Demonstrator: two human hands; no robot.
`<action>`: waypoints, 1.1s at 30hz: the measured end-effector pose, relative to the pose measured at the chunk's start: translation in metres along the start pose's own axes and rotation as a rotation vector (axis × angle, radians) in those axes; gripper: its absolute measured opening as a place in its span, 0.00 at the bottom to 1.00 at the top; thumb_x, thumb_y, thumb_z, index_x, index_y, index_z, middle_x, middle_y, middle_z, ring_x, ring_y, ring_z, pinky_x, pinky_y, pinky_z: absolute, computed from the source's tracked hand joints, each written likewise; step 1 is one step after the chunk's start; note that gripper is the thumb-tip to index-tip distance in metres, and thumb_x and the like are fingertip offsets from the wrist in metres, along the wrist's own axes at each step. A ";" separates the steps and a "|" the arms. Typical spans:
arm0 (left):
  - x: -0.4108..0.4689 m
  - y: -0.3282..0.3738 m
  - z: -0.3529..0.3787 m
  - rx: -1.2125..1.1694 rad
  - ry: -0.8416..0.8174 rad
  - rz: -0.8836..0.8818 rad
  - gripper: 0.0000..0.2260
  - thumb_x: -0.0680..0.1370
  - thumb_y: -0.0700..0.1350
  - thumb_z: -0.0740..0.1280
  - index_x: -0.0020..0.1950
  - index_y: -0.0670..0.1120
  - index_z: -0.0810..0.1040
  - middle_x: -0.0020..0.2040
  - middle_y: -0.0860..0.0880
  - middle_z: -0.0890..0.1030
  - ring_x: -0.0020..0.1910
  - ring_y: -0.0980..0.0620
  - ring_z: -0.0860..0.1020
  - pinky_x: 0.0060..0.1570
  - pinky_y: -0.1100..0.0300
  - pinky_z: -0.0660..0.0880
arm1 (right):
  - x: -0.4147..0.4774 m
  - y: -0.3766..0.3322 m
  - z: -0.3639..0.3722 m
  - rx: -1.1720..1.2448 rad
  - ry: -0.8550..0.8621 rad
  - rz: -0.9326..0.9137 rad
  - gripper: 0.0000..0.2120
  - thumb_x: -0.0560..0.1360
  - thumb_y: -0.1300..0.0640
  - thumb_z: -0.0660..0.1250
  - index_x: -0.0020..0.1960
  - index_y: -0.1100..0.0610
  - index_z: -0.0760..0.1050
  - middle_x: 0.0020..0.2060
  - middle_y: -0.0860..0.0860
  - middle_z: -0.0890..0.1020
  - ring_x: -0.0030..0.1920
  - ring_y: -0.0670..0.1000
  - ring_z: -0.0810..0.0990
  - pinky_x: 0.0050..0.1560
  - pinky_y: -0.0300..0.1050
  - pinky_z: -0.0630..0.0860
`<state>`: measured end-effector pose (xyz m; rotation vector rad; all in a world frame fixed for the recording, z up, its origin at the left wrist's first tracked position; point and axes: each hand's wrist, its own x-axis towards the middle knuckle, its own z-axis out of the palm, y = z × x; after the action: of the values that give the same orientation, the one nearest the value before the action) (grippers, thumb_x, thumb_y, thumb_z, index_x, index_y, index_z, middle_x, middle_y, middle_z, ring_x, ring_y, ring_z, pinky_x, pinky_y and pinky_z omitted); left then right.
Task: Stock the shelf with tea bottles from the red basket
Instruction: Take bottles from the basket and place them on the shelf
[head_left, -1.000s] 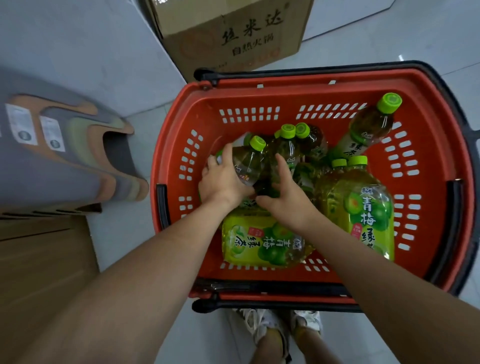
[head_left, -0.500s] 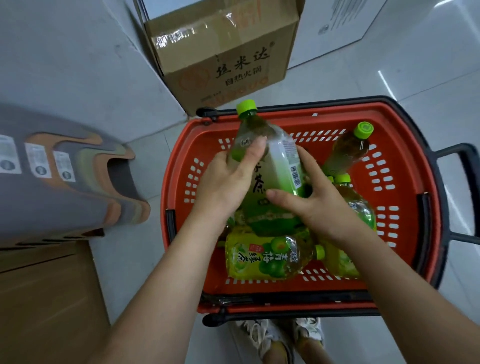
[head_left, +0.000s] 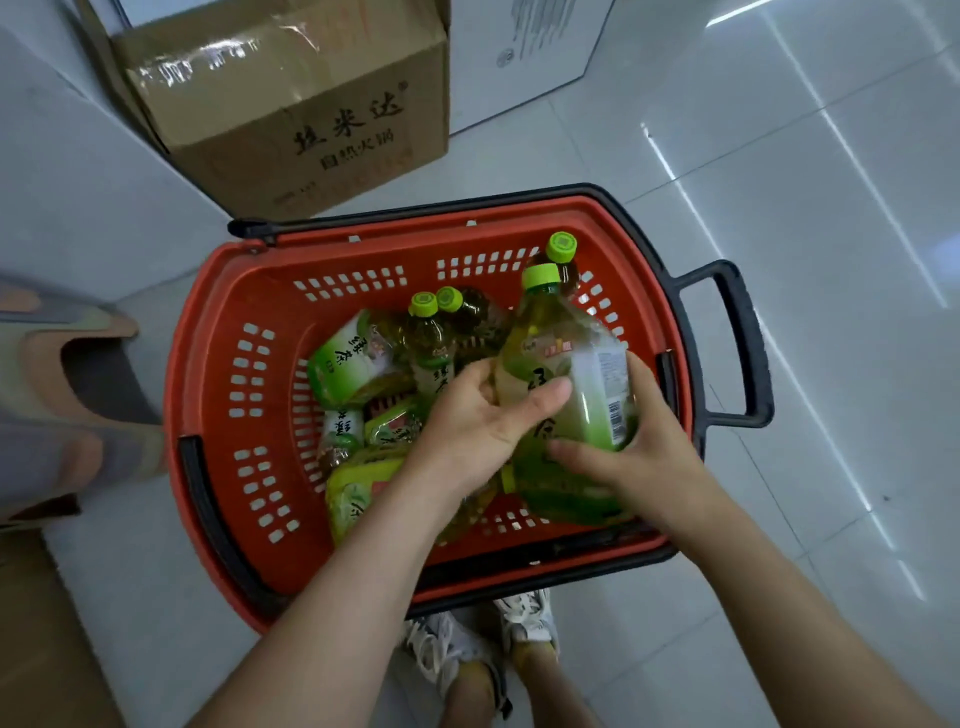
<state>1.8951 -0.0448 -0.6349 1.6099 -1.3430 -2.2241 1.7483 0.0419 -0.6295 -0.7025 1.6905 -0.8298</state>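
The red basket (head_left: 218, 374) stands on the floor below me, with several green-capped tea bottles inside. A large tea bottle (head_left: 582, 374) is held upright over the basket's right half, its green cap pointing away from me. My left hand (head_left: 483, 421) grips its left side, thumb across the label. From the right and below, my right hand (head_left: 639, 447) holds it, fingers under the label. Smaller bottles (head_left: 431, 338) lean in the middle of the basket, and others lie flat near its front. No shelf surface is in view.
A brown cardboard box (head_left: 291, 98) sits just beyond the basket, with a white box (head_left: 524, 47) behind it. A grey and orange patterned object (head_left: 62, 405) lies at the left. The basket's black handle (head_left: 737, 343) sticks out to the right. My shoes (head_left: 483, 644) are at the near edge.
Both hands closed on a large bottle among the others, lifted it upright, and have carried it from the middle toward the basket's right side.
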 end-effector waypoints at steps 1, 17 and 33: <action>0.000 -0.005 0.006 -0.051 -0.054 -0.033 0.17 0.72 0.58 0.69 0.59 0.54 0.77 0.51 0.62 0.82 0.54 0.65 0.78 0.54 0.65 0.74 | -0.004 0.004 -0.011 0.089 0.040 0.056 0.38 0.63 0.60 0.79 0.66 0.40 0.65 0.54 0.50 0.82 0.50 0.50 0.84 0.47 0.52 0.83; 0.070 -0.067 0.094 0.175 0.286 -0.377 0.37 0.75 0.44 0.69 0.75 0.46 0.48 0.67 0.42 0.72 0.64 0.40 0.73 0.64 0.45 0.72 | -0.028 0.030 -0.070 0.685 0.164 0.189 0.31 0.67 0.57 0.73 0.69 0.51 0.69 0.58 0.56 0.82 0.53 0.60 0.84 0.44 0.55 0.81; -0.096 -0.004 -0.021 -0.630 0.215 0.013 0.56 0.48 0.59 0.83 0.73 0.59 0.64 0.63 0.47 0.80 0.63 0.44 0.77 0.64 0.38 0.70 | -0.045 -0.058 -0.060 0.468 -0.244 0.218 0.39 0.59 0.53 0.76 0.69 0.48 0.70 0.57 0.56 0.82 0.51 0.60 0.84 0.41 0.54 0.81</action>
<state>1.9566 -0.0046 -0.5693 1.5166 -0.5138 -2.0848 1.7045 0.0542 -0.5465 -0.2776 1.2622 -0.9009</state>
